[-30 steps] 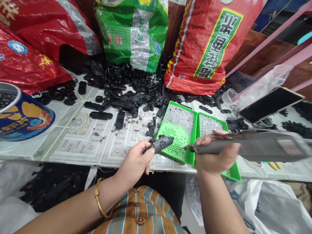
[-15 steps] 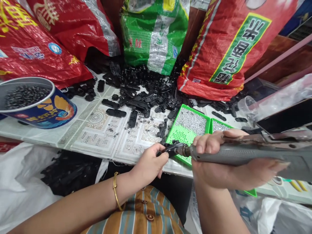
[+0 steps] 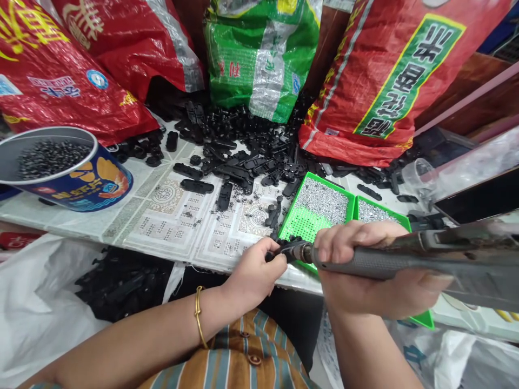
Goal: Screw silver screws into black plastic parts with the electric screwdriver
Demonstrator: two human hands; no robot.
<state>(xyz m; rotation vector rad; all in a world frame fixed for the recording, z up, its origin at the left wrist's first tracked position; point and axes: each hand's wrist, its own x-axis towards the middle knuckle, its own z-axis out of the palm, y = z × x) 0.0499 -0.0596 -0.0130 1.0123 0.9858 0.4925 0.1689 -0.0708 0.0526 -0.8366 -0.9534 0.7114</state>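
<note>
A pale patterned tabletop (image 3: 141,229) stretches ahead of both hands, with bulging sacks along its far side. The left hand (image 3: 255,275) pinches a black plastic part (image 3: 290,252) between thumb and fingers, just above the table's near edge. The right hand (image 3: 351,294) is wrapped around a grey power screwdriver (image 3: 474,273), its nose pointing left and meeting that part. A gold bracelet (image 3: 198,316) circles the left wrist.

Just beyond the right hand sit two green trays (image 3: 306,226) bearing small silvery pieces; the hand and tool hide some of them. Ahead of the left hand, loose black parts (image 3: 239,165) spread back to a green sack (image 3: 263,59). Farther left stands a blue bucket (image 3: 99,183) of tiny dark pieces, near red sacks (image 3: 73,102). Another red sack (image 3: 365,81) rises beyond the right hand, and a dark-screened device (image 3: 482,194) leans farther right.
</note>
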